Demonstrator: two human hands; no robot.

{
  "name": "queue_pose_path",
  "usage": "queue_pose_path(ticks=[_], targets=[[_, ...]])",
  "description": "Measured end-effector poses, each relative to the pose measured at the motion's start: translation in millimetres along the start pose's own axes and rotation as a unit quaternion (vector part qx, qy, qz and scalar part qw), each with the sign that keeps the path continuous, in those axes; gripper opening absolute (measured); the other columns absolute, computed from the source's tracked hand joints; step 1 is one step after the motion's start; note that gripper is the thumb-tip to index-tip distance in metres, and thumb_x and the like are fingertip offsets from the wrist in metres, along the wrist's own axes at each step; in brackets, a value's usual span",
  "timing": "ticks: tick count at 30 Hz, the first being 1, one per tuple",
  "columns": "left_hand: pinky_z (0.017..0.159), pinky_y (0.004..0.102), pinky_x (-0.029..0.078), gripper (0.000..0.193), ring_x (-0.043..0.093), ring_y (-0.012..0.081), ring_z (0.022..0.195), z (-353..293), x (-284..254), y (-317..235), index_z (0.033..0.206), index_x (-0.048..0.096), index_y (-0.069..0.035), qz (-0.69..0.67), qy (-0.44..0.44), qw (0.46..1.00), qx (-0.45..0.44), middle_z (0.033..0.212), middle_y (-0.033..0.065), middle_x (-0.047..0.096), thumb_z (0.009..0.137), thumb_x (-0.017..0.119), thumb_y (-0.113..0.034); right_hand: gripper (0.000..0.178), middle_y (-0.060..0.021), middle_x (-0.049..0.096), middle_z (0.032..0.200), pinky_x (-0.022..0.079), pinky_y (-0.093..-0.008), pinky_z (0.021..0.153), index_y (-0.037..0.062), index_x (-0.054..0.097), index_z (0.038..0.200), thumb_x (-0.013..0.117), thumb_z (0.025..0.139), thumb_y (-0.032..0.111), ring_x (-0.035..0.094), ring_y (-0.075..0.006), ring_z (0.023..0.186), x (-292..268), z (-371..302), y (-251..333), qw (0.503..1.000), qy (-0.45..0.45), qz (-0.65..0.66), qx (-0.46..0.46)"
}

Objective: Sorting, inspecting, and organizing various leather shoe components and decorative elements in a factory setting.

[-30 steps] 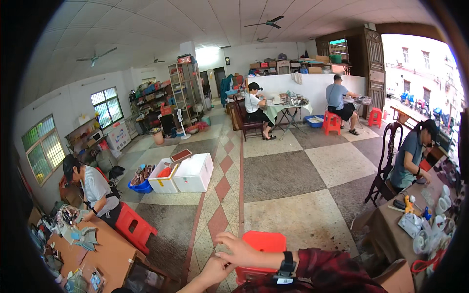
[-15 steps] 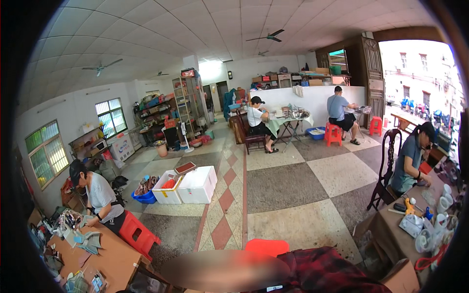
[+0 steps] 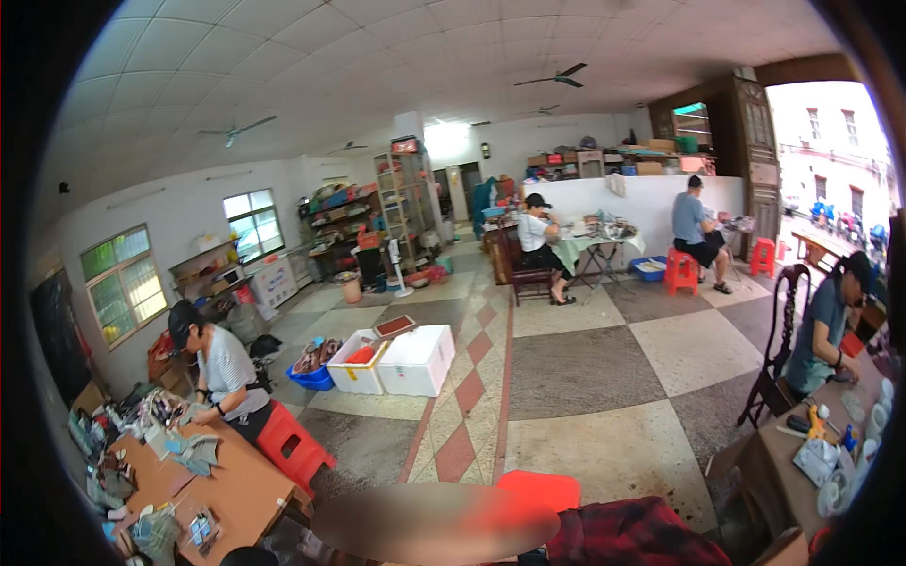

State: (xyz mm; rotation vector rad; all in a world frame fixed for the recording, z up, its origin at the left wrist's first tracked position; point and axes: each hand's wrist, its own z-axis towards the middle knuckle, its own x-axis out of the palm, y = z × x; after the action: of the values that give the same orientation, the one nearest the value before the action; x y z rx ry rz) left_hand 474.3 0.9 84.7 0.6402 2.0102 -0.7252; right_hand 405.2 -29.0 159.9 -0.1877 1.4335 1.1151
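Neither my left hand nor my right hand shows. At the lower edge a blurred patch [image 3: 434, 524] covers what lies there. Beside it spreads dark red and black checked cloth [image 3: 632, 533]; whose it is I cannot tell. A red stool [image 3: 540, 489] stands just behind these. To the left, a person in a striped top [image 3: 226, 363] bends over a brown table [image 3: 231, 467], hands at grey-green pieces of material [image 3: 195, 451]. To the right, another person in a blue-grey top [image 3: 819, 340] leans over a cloth-covered table [image 3: 788, 448] bearing tape rolls and tools.
Two white foam boxes [image 3: 415, 363] and a blue basket [image 3: 313, 377] stand on the checkered floor. Farther back, two people sit working at small tables [image 3: 604, 241]. A red chair [image 3: 291, 443] is by the left table, a dark wooden chair [image 3: 776, 349] by the right.
My view has turned left, so the room appears shifted right and slightly lower. The people at the tables stay in their places, still bent over their work.
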Motion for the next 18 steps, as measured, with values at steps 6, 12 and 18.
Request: queue_pose_path(ticks=[6, 12, 18], targets=[[0.070, 0.0373, 0.050, 0.023, 0.063, 0.0279, 0.081, -53, 16, 57, 0.096, 0.063, -0.004, -0.184, -0.034, 0.982, -0.023, 0.091, 0.0156, 0.064, 0.084, 0.049, -0.019, 0.022, -0.0088, 0.065, 0.094, 0.049, -0.0363, 0.071, 0.0114, 0.063, 0.094, 0.059, 0.073, 0.014, 0.062, -0.0283, 0.087, 10, 0, -11, 0.994, -0.076, -0.060, 0.041], [0.069, 0.0356, 0.049, 0.020, 0.062, 0.0266, 0.078, -74, 4, 54, 0.093, 0.063, -0.004, -0.344, -0.076, 0.936, -0.014, 0.088, 0.0146, 0.065, 0.083, 0.052, -0.017, 0.040, -0.0179, 0.053, 0.111, 0.042, -0.0396, 0.088, 0.0061, 0.049, 0.116, 0.056, 0.079, 0.021, 0.051, -0.0343, 0.106, -8, -16, -47, 0.998, 0.006, 0.030, 0.046], [0.068, 0.0338, 0.049, 0.017, 0.062, 0.0253, 0.076, -56, 46, 15, 0.091, 0.064, -0.004, -0.465, -0.098, 0.880, 0.014, 0.085, 0.0137, 0.065, 0.081, 0.054, -0.015, 0.030, -0.0217, 0.062, 0.091, 0.047, -0.0461, 0.070, 0.0095, 0.055, 0.106, 0.048, 0.077, 0.012, 0.059, -0.0387, 0.085, 24, -35, -75, 0.983, 0.052, -0.069, 0.160]])
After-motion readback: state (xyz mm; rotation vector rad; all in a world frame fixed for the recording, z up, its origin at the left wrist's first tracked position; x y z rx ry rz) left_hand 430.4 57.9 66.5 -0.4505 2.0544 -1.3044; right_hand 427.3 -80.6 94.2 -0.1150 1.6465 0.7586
